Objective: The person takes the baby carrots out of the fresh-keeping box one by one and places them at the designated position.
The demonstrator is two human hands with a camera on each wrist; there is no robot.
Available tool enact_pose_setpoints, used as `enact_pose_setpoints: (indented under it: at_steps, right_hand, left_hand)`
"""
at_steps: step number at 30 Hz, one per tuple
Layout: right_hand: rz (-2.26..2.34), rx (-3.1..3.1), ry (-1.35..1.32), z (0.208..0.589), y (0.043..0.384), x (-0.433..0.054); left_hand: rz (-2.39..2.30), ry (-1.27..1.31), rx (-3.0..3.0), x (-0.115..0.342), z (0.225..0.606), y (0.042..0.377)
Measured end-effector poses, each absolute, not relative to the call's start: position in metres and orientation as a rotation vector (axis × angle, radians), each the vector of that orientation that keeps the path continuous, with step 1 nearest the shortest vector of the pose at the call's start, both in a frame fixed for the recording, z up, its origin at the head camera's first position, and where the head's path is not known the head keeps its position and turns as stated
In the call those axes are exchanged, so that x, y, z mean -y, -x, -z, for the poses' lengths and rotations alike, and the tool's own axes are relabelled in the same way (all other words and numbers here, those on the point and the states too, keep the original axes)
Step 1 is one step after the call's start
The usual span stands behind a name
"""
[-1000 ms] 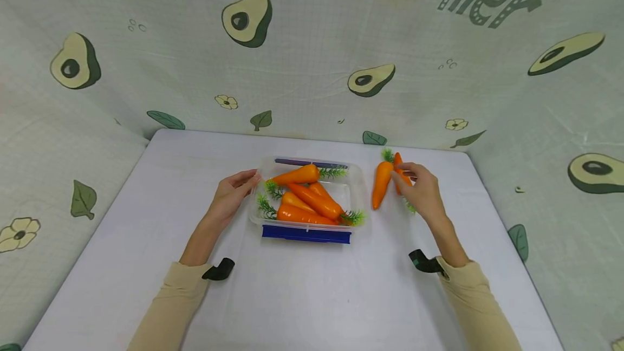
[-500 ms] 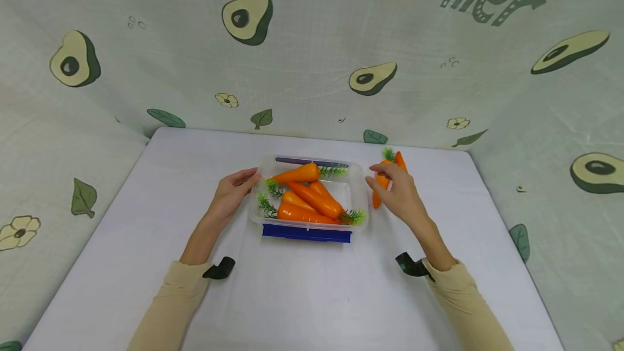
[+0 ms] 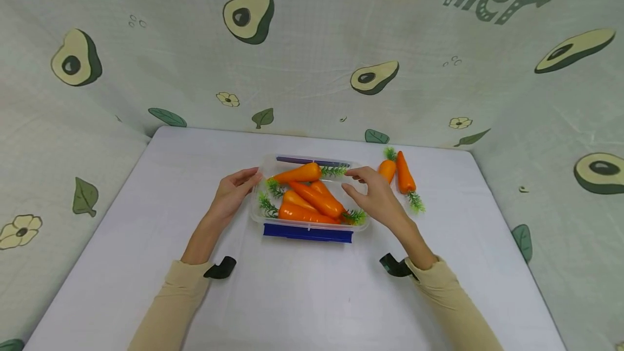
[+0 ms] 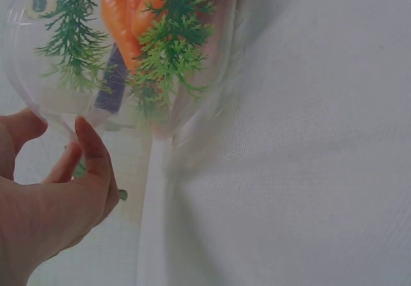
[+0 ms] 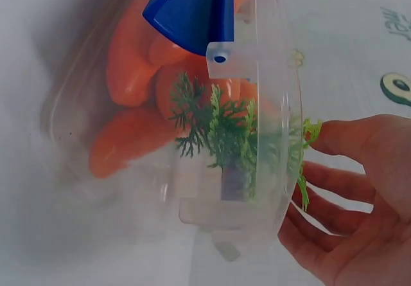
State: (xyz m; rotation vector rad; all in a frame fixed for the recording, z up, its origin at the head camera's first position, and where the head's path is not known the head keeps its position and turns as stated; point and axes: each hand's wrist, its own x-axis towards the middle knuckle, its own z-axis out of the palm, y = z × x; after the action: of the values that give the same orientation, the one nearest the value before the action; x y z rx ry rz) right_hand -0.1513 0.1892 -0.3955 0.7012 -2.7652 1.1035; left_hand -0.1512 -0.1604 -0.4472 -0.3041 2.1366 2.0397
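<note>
A clear plastic container (image 3: 302, 226) with blue side clasps holds several orange toy carrots (image 3: 312, 199) with green tops. At its left end, my left hand (image 3: 229, 194) pinches the rim between thumb and fingers, as the left wrist view shows. My right hand (image 3: 377, 199) is at the container's right end, thumb and fingers spread apart and nothing gripped. In the right wrist view, the thumb of that hand (image 5: 353, 189) lies close by green fronds (image 5: 308, 138) poking over the rim; whether it touches them is unclear.
Two more carrots lie on the white table right of the container: one (image 3: 387, 169) is partly hidden behind my right hand, the other (image 3: 405, 175) points its top toward me. Avocado-printed cloth (image 3: 302, 69) hangs behind and beside the table.
My right hand has moved left, away from the two loose carrots and over to the container's right end, carrying nothing. The left hand has stayed on the rim.
</note>
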Motion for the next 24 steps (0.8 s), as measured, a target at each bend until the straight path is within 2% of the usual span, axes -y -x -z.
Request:
enact_pose_setpoints:
  at_steps: [24]
  right_hand:
    - [-1.090, 2.869, -1.050, 0.412, 0.148, -0.159]
  left_hand:
    - [-2.009, 0.305, -2.143, 0.161, 0.448, 0.152]
